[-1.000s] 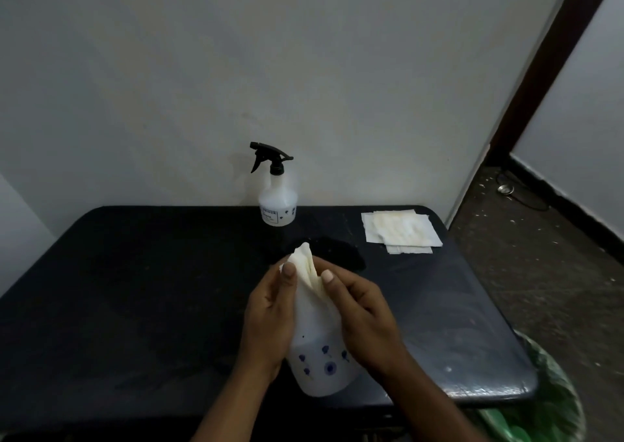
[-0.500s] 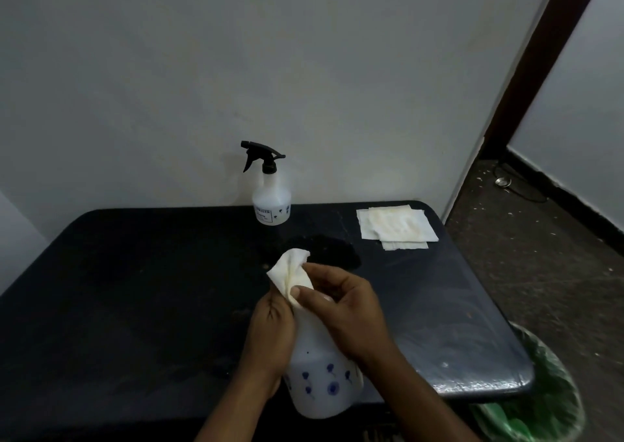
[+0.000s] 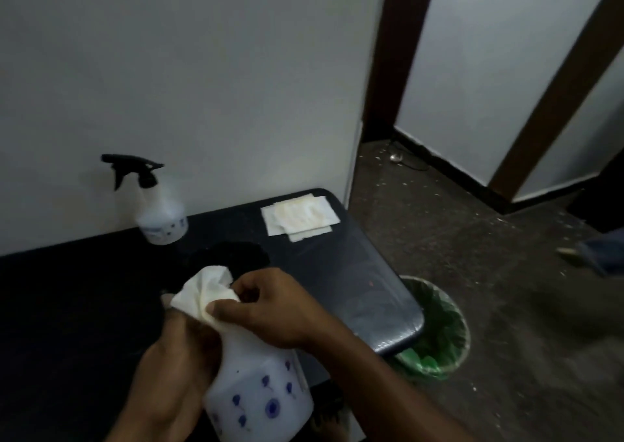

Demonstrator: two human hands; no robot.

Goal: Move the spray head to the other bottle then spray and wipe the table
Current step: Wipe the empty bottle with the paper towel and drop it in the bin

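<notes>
A white bottle with blue flower prints (image 3: 260,397) is held over the near edge of the black table (image 3: 84,306). My left hand (image 3: 175,370) grips its upper body. My right hand (image 3: 270,310) pinches a crumpled white tissue (image 3: 206,289) against the bottle's neck, which the tissue hides. A second white bottle (image 3: 162,215) with a black spray head (image 3: 135,171) stands upright at the table's back edge by the wall.
Folded white tissues (image 3: 299,217) lie at the table's back right corner. A dark wet patch (image 3: 233,256) sits mid-table. A bin with a green liner (image 3: 435,330) stands on the floor beside the table's right edge. Someone's foot (image 3: 594,252) is at far right.
The view has swung to the right, so the table and both bottles sit further left. My right hand has slid the tissue over the held bottle's neck.
</notes>
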